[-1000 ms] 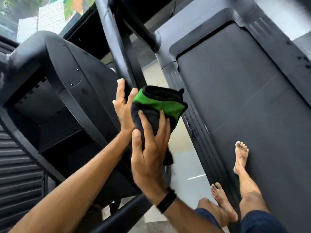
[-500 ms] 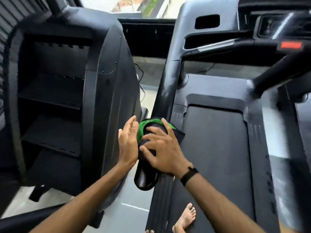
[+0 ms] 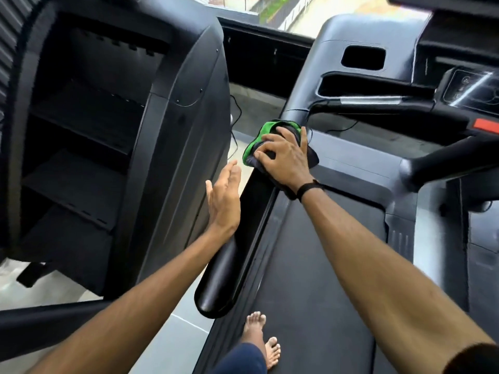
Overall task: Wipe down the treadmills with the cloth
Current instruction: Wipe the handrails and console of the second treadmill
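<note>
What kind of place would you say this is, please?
Most likely a gym: a treadmill belt underfoot, its console and handrail ahead, a second black machine on the left. The right hand wipes the handrail with a cloth.

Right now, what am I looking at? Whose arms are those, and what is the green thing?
The picture comes from a camera worn on a person's head, looking down, so the arms are that person's own. They stand barefoot on the belt of a treadmill, a running machine. The right hand presses a green and dark cloth onto the treadmill's long black handrail to wipe it. The left hand holds nothing; its fingers are straight, close beside the rail. The big black shape on the left seems to be the next machine. At top right is the treadmill's console.
</note>
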